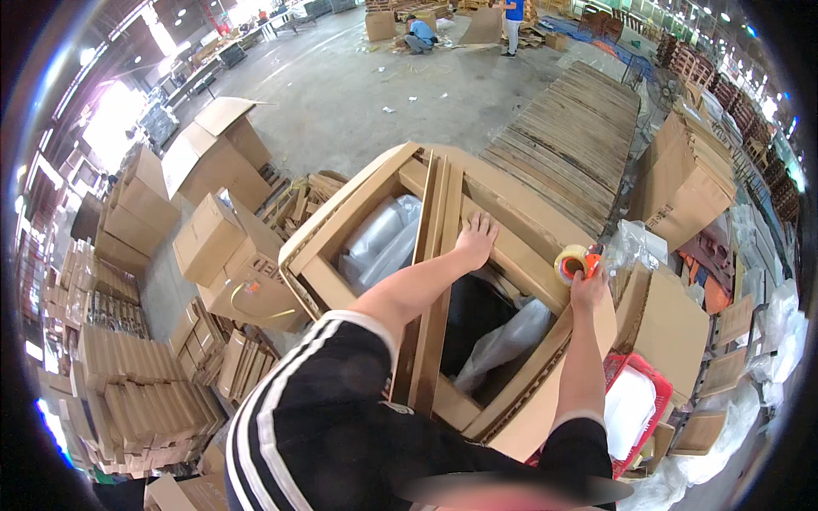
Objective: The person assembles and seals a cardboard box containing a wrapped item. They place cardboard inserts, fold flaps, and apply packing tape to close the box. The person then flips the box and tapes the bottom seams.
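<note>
In front of me stands a large open cardboard box (336, 217) with thick brown liners inside its walls. My left hand (479, 238) lies on a long folded cardboard piece (524, 264) in the right half, its fingers stretched out. My right hand (588, 288), at the box's right side, is closed on an orange tape dispenser (592, 262) with a roll of tape (571, 260). Upright cardboard strips (443, 221) divide the box lengthwise. Clear plastic wrap (383, 234) covers something in the left half; a black object (477, 324) and more plastic film (504, 345) sit in the right.
A red plastic basket (654, 383) with white sheets stands by my right side. Wooden slats (571, 128) lie beyond the box. Cartons (217, 153) and stacked cardboard pieces (153, 409) are on the left; folded cartons (690, 175) stand right. Two people (420, 34) are far off.
</note>
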Motion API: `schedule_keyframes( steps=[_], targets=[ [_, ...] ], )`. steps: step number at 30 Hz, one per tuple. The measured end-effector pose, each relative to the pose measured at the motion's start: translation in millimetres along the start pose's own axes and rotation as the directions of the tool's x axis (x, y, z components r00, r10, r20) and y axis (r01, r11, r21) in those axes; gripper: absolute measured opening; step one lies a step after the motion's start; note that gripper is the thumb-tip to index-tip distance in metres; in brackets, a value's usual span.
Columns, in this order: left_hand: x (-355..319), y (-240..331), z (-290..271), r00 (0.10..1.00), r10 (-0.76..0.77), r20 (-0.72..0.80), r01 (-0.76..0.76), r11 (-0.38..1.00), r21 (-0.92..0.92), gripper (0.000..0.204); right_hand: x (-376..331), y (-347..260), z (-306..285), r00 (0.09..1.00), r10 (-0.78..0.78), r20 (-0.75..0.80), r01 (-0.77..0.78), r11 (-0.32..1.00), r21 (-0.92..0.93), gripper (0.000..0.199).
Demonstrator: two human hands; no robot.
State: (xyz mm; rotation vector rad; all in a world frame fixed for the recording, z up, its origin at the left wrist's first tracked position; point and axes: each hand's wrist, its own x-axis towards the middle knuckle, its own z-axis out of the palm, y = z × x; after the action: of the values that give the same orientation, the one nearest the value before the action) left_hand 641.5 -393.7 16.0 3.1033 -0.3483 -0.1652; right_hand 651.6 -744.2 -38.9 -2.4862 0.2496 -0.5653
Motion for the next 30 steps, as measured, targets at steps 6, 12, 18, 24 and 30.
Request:
schedule_keyframes(
  steps=[6,12,18,24,30],
  targets=[
    [-170.2,-12.8,-5.4,0.824,-0.447,-0.348,0.363,0.888,-0.281,0.103,9.7,9.9,-4.3,0.999,-0.029,0.043,0.027,0.998,0.061,0.056],
    [-232.3,-77.5,36.8,0.765,0.077,0.64,0.565,-0.557,-0.609,0.075,-75.5,5.0,-39.4,0.888,0.445,0.118,-0.311,0.39,0.867,0.053],
    [-207.6,-44.9,85.8,0.941,0.26,0.216,0.33,-0.845,-0.421,0.05,-292.3,13.0,-106.4,0.872,0.458,0.173,-0.154,-0.08,0.985,0.048],
    [-185.7,1.3,48.8,0.936,0.314,0.162,0.353,-0.832,-0.428,0.04,-445.8,-30.3,-205.4,0.695,0.692,0.192,-0.321,0.06,0.945,0.077],
    [-195.7,27.9,-38.4,0.886,0.457,0.073,0.389,-0.651,-0.652,0.043,-448.0,-163.1,-243.7,0.941,0.323,0.099,-0.181,0.236,0.955,0.083]
  ],
)
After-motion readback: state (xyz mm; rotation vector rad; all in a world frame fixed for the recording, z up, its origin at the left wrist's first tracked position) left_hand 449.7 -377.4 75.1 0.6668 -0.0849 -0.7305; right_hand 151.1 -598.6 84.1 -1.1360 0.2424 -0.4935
